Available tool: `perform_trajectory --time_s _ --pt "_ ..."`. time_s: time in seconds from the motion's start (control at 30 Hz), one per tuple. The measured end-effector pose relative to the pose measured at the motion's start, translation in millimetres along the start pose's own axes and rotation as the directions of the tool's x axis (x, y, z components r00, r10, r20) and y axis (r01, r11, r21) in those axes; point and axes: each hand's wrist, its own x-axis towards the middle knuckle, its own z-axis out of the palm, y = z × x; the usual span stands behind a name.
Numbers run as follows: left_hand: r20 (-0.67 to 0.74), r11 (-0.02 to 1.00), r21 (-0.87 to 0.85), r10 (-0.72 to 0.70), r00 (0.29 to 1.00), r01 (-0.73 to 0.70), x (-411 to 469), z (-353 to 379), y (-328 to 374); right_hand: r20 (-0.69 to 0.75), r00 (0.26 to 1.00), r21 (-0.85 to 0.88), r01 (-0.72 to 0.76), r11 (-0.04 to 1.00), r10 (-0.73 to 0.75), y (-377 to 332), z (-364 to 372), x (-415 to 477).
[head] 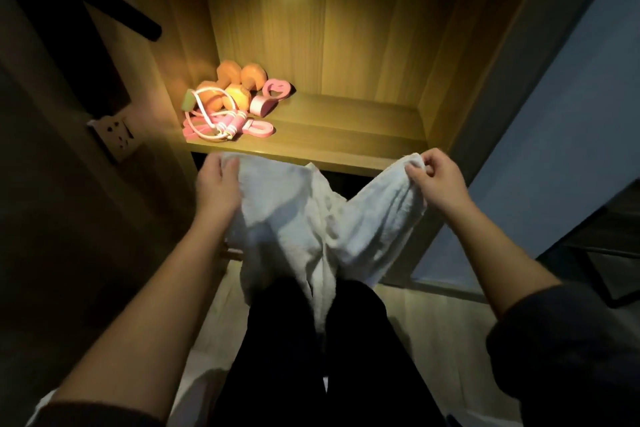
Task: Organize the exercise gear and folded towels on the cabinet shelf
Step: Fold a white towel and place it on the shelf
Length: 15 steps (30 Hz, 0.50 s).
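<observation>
A white towel [311,218] hangs unfolded in front of the cabinet shelf [346,135], sagging in the middle down toward my legs. My left hand [216,184] grips its left top corner. My right hand [434,180] pinches the right top corner between thumb and fingers. Both hands are just below the shelf's front edge. On the lit shelf's left end lies a heap of gear: orange dumbbells [235,83], a pink and white jump rope [214,121], and pink grip trainers [273,94].
The shelf's right half is bare wood. A wall socket [116,135] sits on the dark panel to the left, below a black handle [114,7]. A blue wall [554,149] stands to the right, with dark furniture at the lower right.
</observation>
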Motion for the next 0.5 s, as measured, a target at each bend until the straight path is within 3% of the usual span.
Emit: perform_trajectory --time_s 0.13,0.33,0.5 --pt "-0.263 0.997 -0.027 -0.075 0.962 0.07 54.2 -31.4 21.0 -0.298 0.94 0.123 -0.136 0.983 0.168 3.6 -38.0 38.0" --pt "-0.313 0.986 0.088 -0.105 0.944 0.139 101.3 -66.3 49.8 -0.477 0.804 0.27 -0.249 0.93 0.354 -19.0 -83.4 73.3" --pt "-0.331 0.958 0.184 -0.149 0.932 0.219 114.8 -89.8 46.2 -0.515 0.785 0.187 -0.288 0.939 0.343 -23.7 -111.5 79.3"
